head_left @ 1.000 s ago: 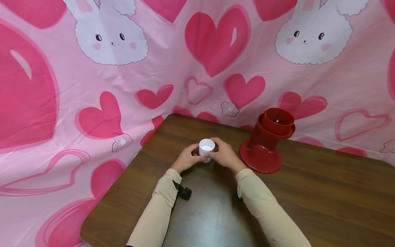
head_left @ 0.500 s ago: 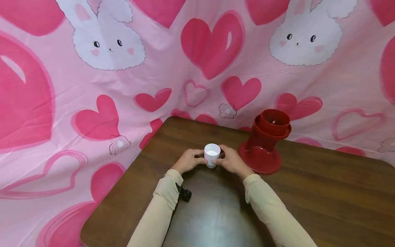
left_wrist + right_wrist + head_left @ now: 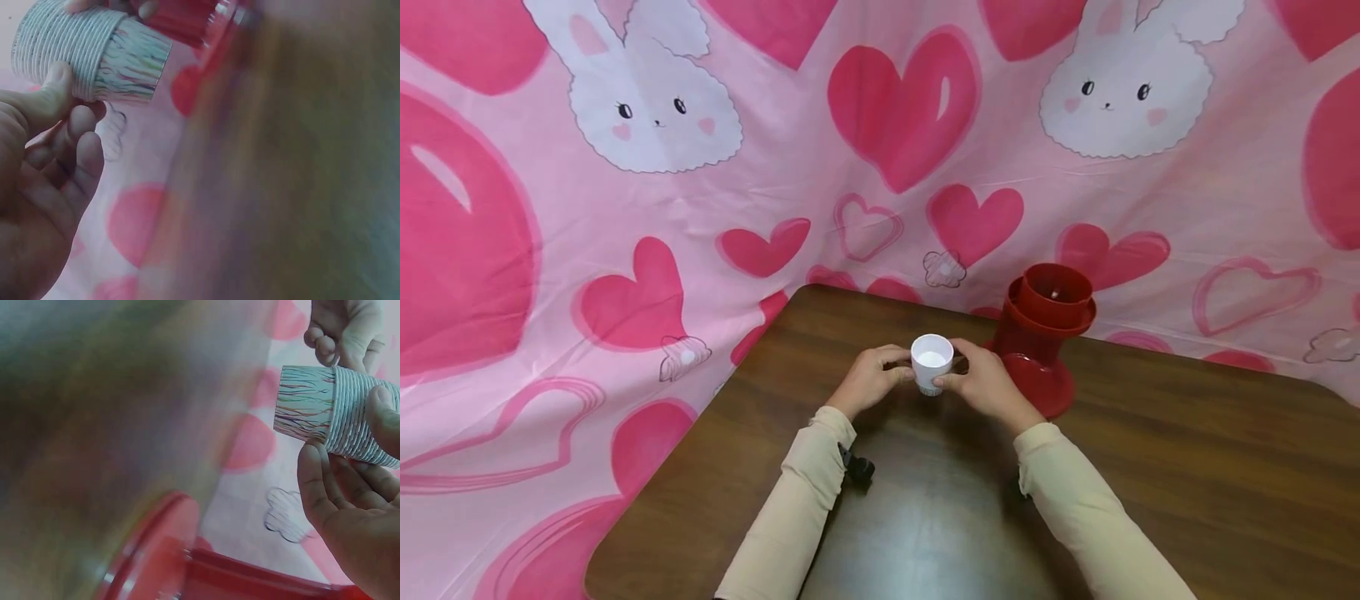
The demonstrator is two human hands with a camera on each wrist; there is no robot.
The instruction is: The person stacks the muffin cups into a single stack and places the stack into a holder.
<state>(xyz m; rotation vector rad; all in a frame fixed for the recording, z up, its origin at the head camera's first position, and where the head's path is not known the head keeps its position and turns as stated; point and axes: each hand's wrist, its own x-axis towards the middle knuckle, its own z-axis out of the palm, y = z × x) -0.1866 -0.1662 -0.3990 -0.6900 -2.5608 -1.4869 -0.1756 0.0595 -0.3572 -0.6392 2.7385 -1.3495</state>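
Observation:
A stack of nested white paper cups (image 3: 932, 358) with coloured streaks is held upright between both hands. Its mouth faces up in the head view. My left hand (image 3: 868, 381) pinches the stack from the left, thumb on the near side. From the right, my right hand (image 3: 988, 387) grips it with thumb and fingers. In the left wrist view, the stacked rims of the cups (image 3: 75, 50) lie under the thumb. The right wrist view shows the streaked lowest cup (image 3: 304, 400), with backdrop visible between its base and the table.
A red plastic stand (image 3: 1048, 321) with a round base and a ringed cylinder on top stands just beyond my right hand. The brown wooden table (image 3: 1187, 467) meets a pink heart-and-rabbit cloth (image 3: 820, 167) at the back and left.
Both hands have carried the cup stack to the right across the table, closer to the red stand. The right hand now overlaps the stand's base in the head view.

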